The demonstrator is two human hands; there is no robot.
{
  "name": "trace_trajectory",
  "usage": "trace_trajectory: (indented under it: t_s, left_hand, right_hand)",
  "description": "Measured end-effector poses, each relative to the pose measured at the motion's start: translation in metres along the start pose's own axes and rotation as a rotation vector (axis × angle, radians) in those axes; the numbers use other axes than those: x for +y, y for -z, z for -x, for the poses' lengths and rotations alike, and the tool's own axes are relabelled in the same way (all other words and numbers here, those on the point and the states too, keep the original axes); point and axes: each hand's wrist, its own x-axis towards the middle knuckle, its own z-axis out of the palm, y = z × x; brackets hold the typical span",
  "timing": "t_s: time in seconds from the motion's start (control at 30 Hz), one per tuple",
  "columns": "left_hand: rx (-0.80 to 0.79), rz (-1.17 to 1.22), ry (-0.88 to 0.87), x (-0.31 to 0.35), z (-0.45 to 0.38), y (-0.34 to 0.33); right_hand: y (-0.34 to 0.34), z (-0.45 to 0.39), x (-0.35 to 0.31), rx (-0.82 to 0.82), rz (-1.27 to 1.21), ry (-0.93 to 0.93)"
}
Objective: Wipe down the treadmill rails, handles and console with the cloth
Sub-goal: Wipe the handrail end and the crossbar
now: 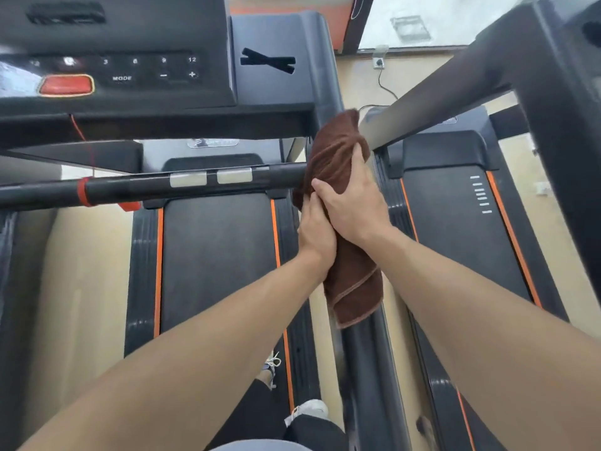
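While both hands bore down on it, a brown microfibre cloth [338, 164] lay draped over the right-hand end of a treadmill's front handlebar [195, 182], just right of frame centre and at about five o'clock from the console [130, 70]. The right hand [353, 206] was laid across the cloth with fingers curled into the pile, clenching it against the bar; the left hand [317, 232] sat just below at seven o'clock from it, tucked under the right wrist and gripping the same bunched fabric, though its fingertips were hidden. A loose stitched corner of the cloth hung free toward six o'clock, above the dark side rail [367, 353] that ran down toward the bottom edge.

By its folds and droop, the cloth looked soft, light and limp, likely to bunch and slide on the smooth bar unless pinned from both sides, so the sound hold seemed to be at its thick middle wrapped round the bar, not at the dangling hem. The bar itself looked rigid and fixed, able to take firm pressure. The console, at eleven o'clock, showed touch keys and a red stop button [66, 84], which probably called for a lighter wipe. A second treadmill [461, 203] stood alongside at three o'clock.
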Motion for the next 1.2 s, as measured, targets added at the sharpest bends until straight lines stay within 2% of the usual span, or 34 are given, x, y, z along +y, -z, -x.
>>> trace_trajectory:
  t_s: [0.23,0.37,0.53,0.7,0.97,1.2]
  left_hand:
    - [0.045,-0.021,-0.01,0.009,-0.018,-0.005]
    - [0.003,-0.01,-0.008,0.011,-0.02,-0.005]
    - [-0.059,0.007,0.066,0.004,-0.01,-0.001]
    - [-0.107,-0.017,0.084,-0.037,0.026,0.007]
    - [-0.116,-0.009,0.01,-0.095,0.116,0.025]
    - [-0.04,-0.009,0.161,-0.151,0.2,0.039]
  right_hand:
    - [-0.001,-0.036,-0.004,-0.056,0.125,0.3]
    - [-0.001,-0.038,-0.004,-0.053,0.111,0.333]
    - [-0.002,-0.025,-0.005,-0.069,0.119,0.279]
    - [0.001,0.027,0.01,-0.086,0.124,0.232]
    - [0.006,0.135,0.043,-0.096,0.058,0.237]
    - [0.01,0.224,0.077,-0.163,0.097,0.223]
